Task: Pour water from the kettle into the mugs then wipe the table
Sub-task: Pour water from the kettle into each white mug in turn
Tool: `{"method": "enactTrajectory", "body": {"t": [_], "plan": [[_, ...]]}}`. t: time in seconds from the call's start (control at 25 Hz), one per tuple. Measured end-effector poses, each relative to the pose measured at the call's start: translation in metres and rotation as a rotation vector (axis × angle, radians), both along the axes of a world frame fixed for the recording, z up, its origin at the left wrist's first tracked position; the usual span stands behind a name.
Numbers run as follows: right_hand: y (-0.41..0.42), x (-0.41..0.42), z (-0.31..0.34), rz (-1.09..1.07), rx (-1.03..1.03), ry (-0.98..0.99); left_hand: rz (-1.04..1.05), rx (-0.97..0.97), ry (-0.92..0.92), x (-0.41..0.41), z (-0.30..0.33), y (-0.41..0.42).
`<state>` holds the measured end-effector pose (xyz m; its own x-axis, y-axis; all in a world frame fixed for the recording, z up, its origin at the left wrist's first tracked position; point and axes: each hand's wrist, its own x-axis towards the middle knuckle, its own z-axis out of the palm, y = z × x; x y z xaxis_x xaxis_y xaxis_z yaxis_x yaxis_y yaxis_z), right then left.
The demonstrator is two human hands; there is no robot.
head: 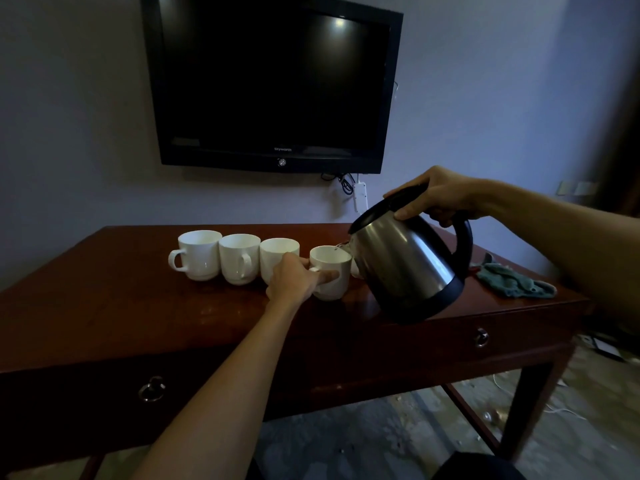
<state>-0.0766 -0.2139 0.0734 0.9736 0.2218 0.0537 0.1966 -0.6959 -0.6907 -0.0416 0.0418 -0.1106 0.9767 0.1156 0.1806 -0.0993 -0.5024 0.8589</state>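
Kettle (408,268) is gripped by the handle in the right hand (440,199) and tilted, spout over the mug (330,271). Left hand (294,280) grasps that mug, likely to steady it during pouring.

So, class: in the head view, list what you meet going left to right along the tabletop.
First white mug → second mug → third mug → left hand holding the fourth mug → tilted kettle, gripped by the right hand → green cloth.

Four white mugs (263,259) in full sight, one kettle (405,268), one cloth (512,280), one television (273,81).
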Motion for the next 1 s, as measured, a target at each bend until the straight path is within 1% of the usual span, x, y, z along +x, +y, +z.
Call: {"method": "enactTrajectory", "body": {"t": [0.2, 0.48, 1.0], "plan": [[-0.0002, 0.0013, 0.0004, 0.01, -0.02, -0.002, -0.004, 0.006, 0.023, -0.0004, 0.0012, -0.001], [0.0014, -0.0001, -0.0005, -0.005, -0.005, -0.012, -0.011, -0.003, 0.013, 0.0005, -0.0006, -0.0006], [0.0075, -0.004, 0.0039, 0.015, -0.047, -0.028, 0.002, 0.0, 0.008, -0.0014, 0.0014, -0.0024]]}}
